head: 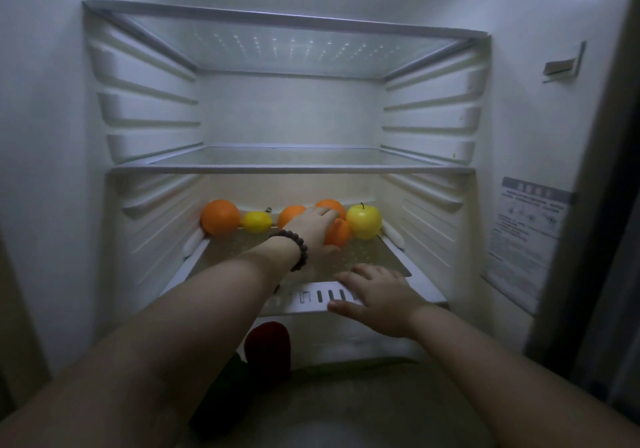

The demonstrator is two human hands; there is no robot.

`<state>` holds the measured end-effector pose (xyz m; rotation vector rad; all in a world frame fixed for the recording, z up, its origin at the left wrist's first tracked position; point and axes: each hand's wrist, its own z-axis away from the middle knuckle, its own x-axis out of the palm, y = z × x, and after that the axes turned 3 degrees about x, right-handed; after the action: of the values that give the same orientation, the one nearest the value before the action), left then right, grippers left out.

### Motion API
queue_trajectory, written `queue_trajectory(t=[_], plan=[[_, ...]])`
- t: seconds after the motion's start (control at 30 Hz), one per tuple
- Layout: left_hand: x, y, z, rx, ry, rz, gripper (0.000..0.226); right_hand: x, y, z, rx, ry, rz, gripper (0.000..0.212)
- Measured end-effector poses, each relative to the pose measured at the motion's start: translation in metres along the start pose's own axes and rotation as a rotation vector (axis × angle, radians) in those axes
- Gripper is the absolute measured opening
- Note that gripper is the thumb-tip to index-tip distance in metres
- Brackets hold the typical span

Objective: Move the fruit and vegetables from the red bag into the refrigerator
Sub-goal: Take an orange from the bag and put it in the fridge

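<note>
Curled round an orange fruit, perhaps a tangerine, left hand should release gently near the shelf's back edge.

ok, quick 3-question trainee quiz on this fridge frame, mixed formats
1. True or false: the left hand holds an orange fruit on the bottom shelf.
2. Which fruit sits furthest right in the row? A) lemon B) yellow apple C) large orange
3. Fill in: the right hand rests open on the shelf's front ____.

Key: 1 true; 2 B; 3 edge
</note>
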<state>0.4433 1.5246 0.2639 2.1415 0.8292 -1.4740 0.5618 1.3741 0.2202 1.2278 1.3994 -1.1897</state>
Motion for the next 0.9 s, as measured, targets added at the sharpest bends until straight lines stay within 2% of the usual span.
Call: queue_trajectory(t=[0.13,0.27,0.4,0.57,0.7,0.9], plan=[[-0.016,-0.001,0.026,-0.008,0.071,0.014,0.069,-0.001,0.001,-0.002,-0.007,0.005,-0.022,0.069],[-0.033,-0.007,0.069,-0.049,0.146,0.068,0.066,-0.007,-0.001,-0.002,0.028,-0.058,-0.036,0.070],[-0.046,-0.006,0.109,-0.112,0.154,0.021,0.069,-0.016,-0.011,0.005,0.097,-0.103,-0.040,0.065],[-0.064,0.010,0.150,-0.210,0.111,0.157,0.070,-0.025,-0.023,0.040,0.123,0.050,-0.129,0.057],[-0.076,0.039,0.183,-0.129,0.149,0.152,0.065,-0.031,-0.039,0.078,0.151,0.205,-0.139,0.049],[-0.081,0.089,0.220,0.020,0.319,0.167,0.059,-0.041,-0.049,0.148,0.240,0.377,-0.217,0.044]])
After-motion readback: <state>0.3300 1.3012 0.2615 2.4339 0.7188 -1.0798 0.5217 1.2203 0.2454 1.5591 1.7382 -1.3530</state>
